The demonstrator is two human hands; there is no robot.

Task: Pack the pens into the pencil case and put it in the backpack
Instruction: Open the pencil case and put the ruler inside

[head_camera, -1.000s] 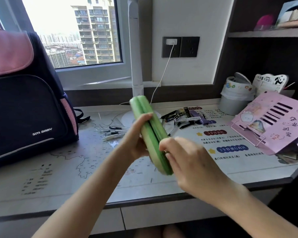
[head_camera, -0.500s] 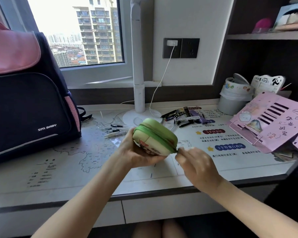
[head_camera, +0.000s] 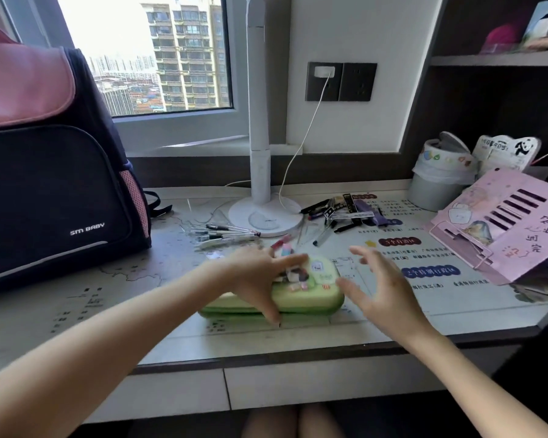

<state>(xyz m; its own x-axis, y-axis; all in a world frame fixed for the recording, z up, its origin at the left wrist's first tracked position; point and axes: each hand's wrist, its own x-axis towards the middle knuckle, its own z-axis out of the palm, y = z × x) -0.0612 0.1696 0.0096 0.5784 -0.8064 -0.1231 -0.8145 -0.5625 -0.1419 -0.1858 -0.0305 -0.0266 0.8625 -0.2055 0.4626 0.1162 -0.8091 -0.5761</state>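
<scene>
The green pencil case [head_camera: 310,295] with stickers on its lid lies flat on the desk near the front edge. My left hand [head_camera: 260,276] rests on top of it, fingers spread, thumb down its near side. My right hand [head_camera: 380,286] hovers open just right of the case, touching nothing. Several pens [head_camera: 225,233] lie loose behind the case by the lamp base, and more pens and dark markers [head_camera: 339,213] lie to the right of the base. The dark blue and pink backpack [head_camera: 51,172] stands upright at the left of the desk.
A white desk lamp [head_camera: 263,213] stands behind the pens, its cable running to the wall socket. A pink book stand [head_camera: 503,226] leans at the right, with a small lined bin [head_camera: 437,175] behind it. The desk edge [head_camera: 298,352] runs close below the case.
The case was held up on edge in both hands, then tipped and lowered. Now it lies flat on the desk, and my right hand has let go and opened.
</scene>
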